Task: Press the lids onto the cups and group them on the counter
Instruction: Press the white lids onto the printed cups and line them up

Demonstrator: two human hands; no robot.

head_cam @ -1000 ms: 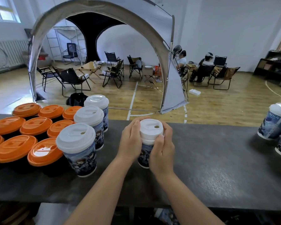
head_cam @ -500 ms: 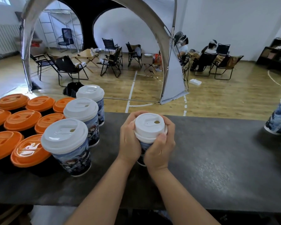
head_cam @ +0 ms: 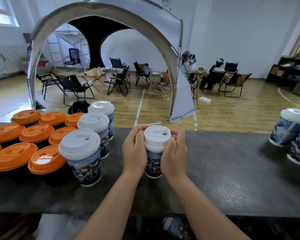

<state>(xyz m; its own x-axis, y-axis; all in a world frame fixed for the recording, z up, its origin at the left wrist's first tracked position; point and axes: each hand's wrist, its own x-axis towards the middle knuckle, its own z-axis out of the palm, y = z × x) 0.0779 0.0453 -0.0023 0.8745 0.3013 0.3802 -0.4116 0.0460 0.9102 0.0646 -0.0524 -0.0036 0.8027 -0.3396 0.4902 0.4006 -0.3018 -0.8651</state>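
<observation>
White-lidded printed cup (head_cam: 154, 158) stands upright mid-counter (head_cam: 232, 170), three lidded cups (head_cam: 84, 158) to its left

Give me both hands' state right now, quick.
Left hand: fingers curled round the white lid and cup.
Right hand: fingers curled round the same lid and cup.

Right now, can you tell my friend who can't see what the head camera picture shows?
Two hands, left hand and right hand, grip a printed cup with a white lid on a dark counter. Left of it stand three white-lidded cups beside orange-lidded cups; two more printed cups stand far right.
</observation>
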